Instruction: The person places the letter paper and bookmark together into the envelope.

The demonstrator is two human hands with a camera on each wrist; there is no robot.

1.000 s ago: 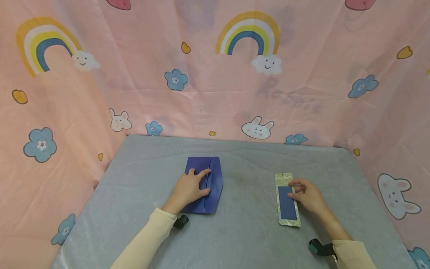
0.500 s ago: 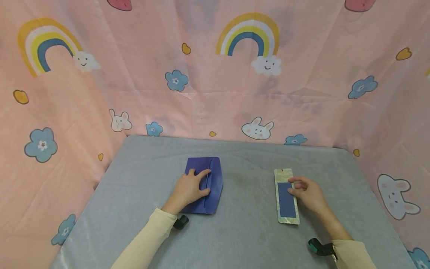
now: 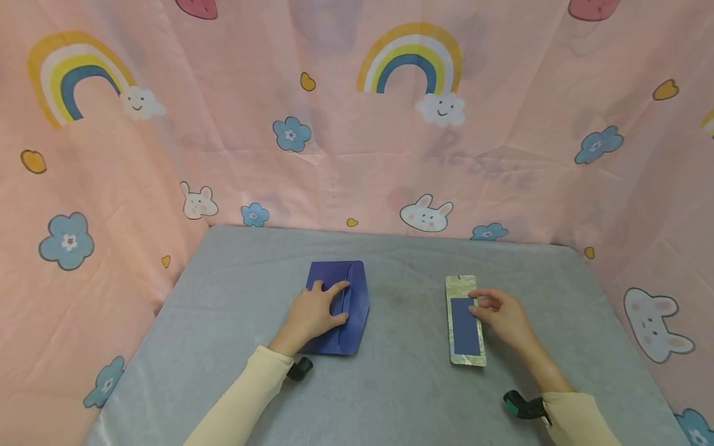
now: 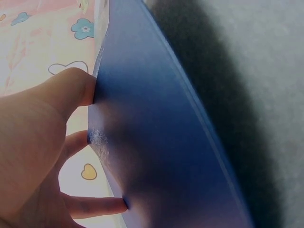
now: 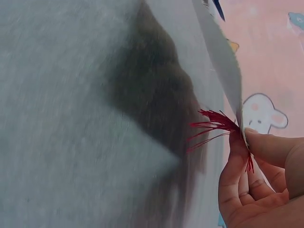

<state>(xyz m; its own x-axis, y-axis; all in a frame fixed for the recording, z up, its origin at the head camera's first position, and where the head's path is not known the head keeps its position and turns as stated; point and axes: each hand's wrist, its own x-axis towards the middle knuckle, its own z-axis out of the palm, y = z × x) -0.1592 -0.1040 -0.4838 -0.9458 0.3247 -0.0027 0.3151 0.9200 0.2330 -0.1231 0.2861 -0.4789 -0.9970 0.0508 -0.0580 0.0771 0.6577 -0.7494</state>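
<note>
My left hand (image 3: 315, 310) rests with spread fingers on a blue-purple envelope (image 3: 357, 310) lying on the table, its flap extended to the right. In the left wrist view, the fingertips touch the face of the envelope (image 4: 147, 128). To the right, my right hand (image 3: 504, 316) pinches the right edge of a bookmark (image 3: 465, 328) between thumb and fingers. Its front is pale green with a dark blue panel. In the right wrist view, a red tassel (image 5: 216, 122) sticks out beside the pinching fingertips, and the bookmark (image 5: 223, 66) is raised off the table.
A grey cloth covers the table (image 3: 401, 396). Behind it and at both sides hangs a pink curtain (image 3: 334, 179) with rainbows, flowers and rabbits. Dark wrist devices (image 3: 524, 406) sit at both cuffs.
My right hand has carried the bookmark a little left and farther from me. My left hand stays on the envelope.
</note>
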